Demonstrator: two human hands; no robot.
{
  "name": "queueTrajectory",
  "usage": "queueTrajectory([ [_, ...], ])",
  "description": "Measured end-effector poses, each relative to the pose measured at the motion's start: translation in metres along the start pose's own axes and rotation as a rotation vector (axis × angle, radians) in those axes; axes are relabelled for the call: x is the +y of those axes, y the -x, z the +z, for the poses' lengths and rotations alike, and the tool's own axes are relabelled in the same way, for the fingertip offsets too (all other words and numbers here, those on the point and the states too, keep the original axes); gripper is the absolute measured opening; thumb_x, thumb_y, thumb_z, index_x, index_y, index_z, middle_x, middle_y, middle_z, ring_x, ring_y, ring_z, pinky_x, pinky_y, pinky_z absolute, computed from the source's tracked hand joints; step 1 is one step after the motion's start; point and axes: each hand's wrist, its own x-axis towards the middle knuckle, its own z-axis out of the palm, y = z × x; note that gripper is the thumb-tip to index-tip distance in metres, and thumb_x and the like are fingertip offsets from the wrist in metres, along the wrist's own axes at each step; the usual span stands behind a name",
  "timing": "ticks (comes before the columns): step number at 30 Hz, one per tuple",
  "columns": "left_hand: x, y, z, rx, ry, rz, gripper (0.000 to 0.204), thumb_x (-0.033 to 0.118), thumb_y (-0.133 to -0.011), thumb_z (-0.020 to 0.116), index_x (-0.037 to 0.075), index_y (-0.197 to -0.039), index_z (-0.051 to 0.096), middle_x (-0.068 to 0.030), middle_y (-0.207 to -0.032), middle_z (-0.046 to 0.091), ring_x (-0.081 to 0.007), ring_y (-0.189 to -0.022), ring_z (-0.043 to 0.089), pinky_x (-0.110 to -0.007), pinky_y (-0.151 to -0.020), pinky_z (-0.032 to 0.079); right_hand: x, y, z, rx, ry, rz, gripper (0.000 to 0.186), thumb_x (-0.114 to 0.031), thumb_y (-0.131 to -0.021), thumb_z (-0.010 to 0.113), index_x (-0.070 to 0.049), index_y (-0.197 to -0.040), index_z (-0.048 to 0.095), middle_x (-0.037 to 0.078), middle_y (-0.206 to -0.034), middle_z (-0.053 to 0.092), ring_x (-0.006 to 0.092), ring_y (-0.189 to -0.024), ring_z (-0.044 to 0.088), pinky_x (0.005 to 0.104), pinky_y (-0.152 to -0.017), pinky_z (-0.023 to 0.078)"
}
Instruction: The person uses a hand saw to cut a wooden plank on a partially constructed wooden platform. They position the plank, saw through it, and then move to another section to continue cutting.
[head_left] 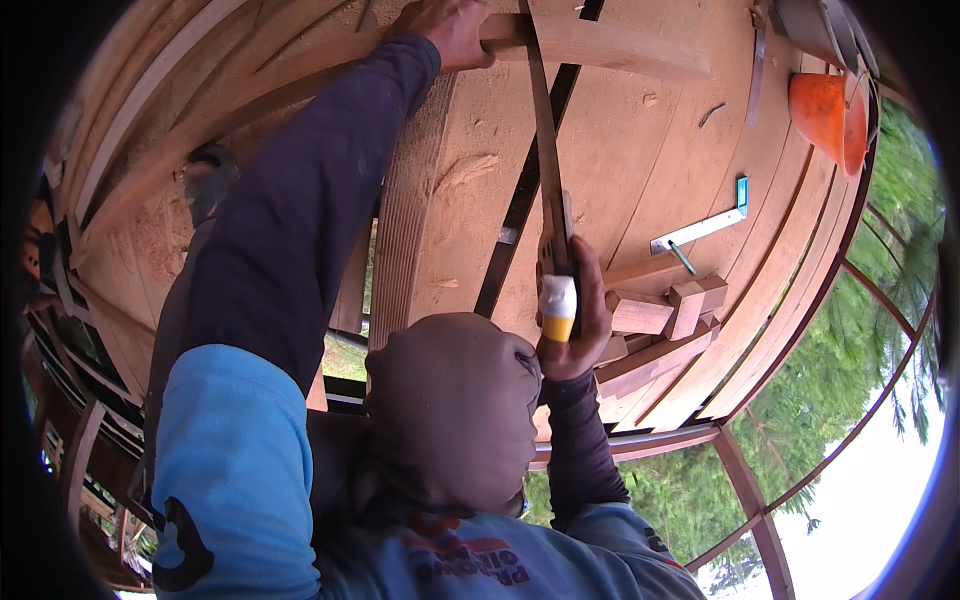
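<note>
My right hand (584, 325) is closed around the white-and-yellow handle (558, 308) of a handsaw. Its long, narrow blade (546, 140) runs away from me and crosses a wooden board (610, 48) at the far side. My left hand (455, 30) grips this board just left of the blade; its fingertips are partly cut off by the upper edge. Whether the teeth are inside a cut cannot be seen. Beneath lies a plank work surface (640, 150) with dark gaps and sawdust.
Right of the saw lie a try square (700, 232) with a blue stock, a green pencil (682, 258) and several wood blocks (640, 313). An orange container (828, 120) is at the far right. Long wooden strips (150, 130) lie at the left, near a thick plank (408, 210).
</note>
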Motion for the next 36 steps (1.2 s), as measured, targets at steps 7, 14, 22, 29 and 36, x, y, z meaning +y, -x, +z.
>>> queueTrajectory([
  [7, -0.004, -0.009, 0.028, 0.032, 0.049, 0.027, 0.04, 0.034, -0.072, 0.078, 0.009, -0.103, 0.075, -0.022, -0.1, 0.074, -0.0384, -0.098, 0.071, -0.048, -0.086, 0.057, 0.003, -0.033, 0.01, -0.044, 0.017, -0.036, 0.06, -0.007, -0.092, 0.063, 0.004, -0.148, 0.047, 0.027, -0.135, 0.064, 0.0332, -0.122, 0.067, 0.0374, -0.101, 0.052],
  [14, -0.005, -0.007, 0.009, 0.009, -0.004, -0.036, 0.045, 0.038, -0.073, 0.079, 0.005, -0.103, 0.073, -0.0231, -0.101, 0.073, -0.0413, -0.099, 0.07, -0.05, -0.088, 0.057, 0.01, -0.013, 0.001, -0.015, 0.063, -0.035, 0.061, -0.011, -0.091, 0.067, 0.004, -0.147, 0.049, 0.026, -0.134, 0.065, 0.0348, -0.125, 0.066, 0.0397, -0.102, 0.053],
  [22, -0.018, -0.007, 0.005, -0.021, -0.029, 0.026, 0.041, 0.035, -0.073, 0.079, 0.005, -0.1, 0.073, -0.0233, -0.099, 0.073, -0.0413, -0.096, 0.071, -0.05, -0.085, 0.056, -0.007, 0.016, -0.01, -0.06, 0.075, 0.044, 0.057, -0.013, -0.095, 0.058, 0.008, -0.147, 0.047, 0.027, -0.136, 0.063, 0.0358, -0.124, 0.066, 0.0401, -0.104, 0.051],
  [29, -0.001, -0.014, 0.011, 0.067, 0.03, 0.04, 0.04, 0.034, -0.073, 0.08, 0.006, -0.101, 0.073, -0.0235, -0.099, 0.073, -0.0403, -0.098, 0.071, -0.05, -0.085, 0.056, 0.016, -0.064, 0.024, 0.012, -0.021, 0.067, 0.056, -0.009, -0.094, 0.059, 0.006, -0.147, 0.049, 0.029, -0.133, 0.065, 0.0334, -0.122, 0.068, 0.038, -0.1, 0.053],
  [36, -0.008, -0.009, -0.021, -0.095, -0.073, -0.049, 0.042, 0.034, -0.073, 0.08, 0.007, -0.105, 0.074, -0.0228, -0.106, 0.073, -0.0394, -0.101, 0.07, -0.047, -0.089, 0.057, -0.013, 0.038, -0.015, -0.043, 0.041, 0.093, 0.058, -0.01, -0.092, 0.061, 0.007, -0.146, 0.05, 0.028, -0.137, 0.063, 0.0348, -0.126, 0.065, 0.0416, -0.107, 0.05],
])
